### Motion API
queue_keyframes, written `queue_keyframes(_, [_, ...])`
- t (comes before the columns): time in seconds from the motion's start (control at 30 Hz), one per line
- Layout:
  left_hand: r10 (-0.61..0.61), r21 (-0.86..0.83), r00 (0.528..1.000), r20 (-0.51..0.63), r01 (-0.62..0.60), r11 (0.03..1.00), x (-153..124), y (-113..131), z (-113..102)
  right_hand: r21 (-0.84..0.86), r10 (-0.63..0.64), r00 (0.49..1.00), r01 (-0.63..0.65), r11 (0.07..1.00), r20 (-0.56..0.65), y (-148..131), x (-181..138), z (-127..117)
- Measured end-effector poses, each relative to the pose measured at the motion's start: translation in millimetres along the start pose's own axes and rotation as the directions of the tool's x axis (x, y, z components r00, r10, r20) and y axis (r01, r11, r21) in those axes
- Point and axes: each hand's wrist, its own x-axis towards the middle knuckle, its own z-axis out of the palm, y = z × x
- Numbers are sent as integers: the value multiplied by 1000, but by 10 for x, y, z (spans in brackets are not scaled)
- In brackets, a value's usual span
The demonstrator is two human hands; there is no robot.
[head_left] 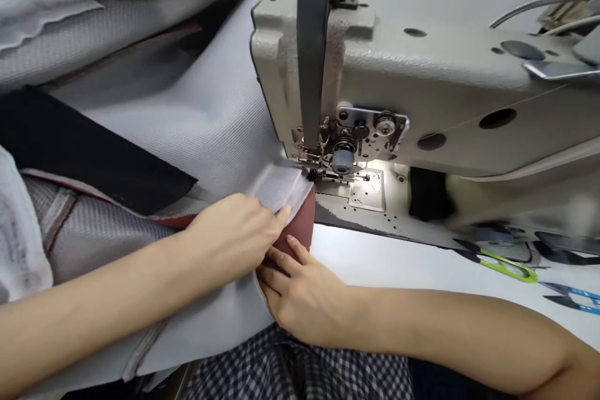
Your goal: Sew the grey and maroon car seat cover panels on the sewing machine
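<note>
— Where's the grey fabric (206,119) lying?

— Across the tabletop (398,262), its folded edge under the sewing machine (422,94) foot. The left hand (232,231) lies flat on it, fingers curled, pinching that edge just before the foot.

— And the right hand (300,300)?

— Just beneath the left, fingers loosely spread, touching the red-brown layer (300,225) under the grey. Whether it grips it, I can't tell.

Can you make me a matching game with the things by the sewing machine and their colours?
Things:
1. snips nearer the machine
2. snips at the right edge
3. folded-under fabric layer
4. fabric on the lap

Colours:
A. dark red
B. checked blue and white
C. green handles
D. blue handles

Pairs: 1-C, 2-D, 3-A, 4-B
</note>
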Motion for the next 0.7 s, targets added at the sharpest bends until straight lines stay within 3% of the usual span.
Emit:
queue_keyframes(0.2, [-25,-107,1000,11,26,994,56,82,-33,27,4,1000,-3,1000,-30,18,2,7])
queue_keyframes(0.5, [-33,-88,999,22,35,995,112,95,-79,129,27,999,-23,991,-27,34,-10,16])
queue_keyframes(0.7, [-61,-129,995,77,71,989,105,64,-93,104,22,997,-15,994,-68,65,-36,26])
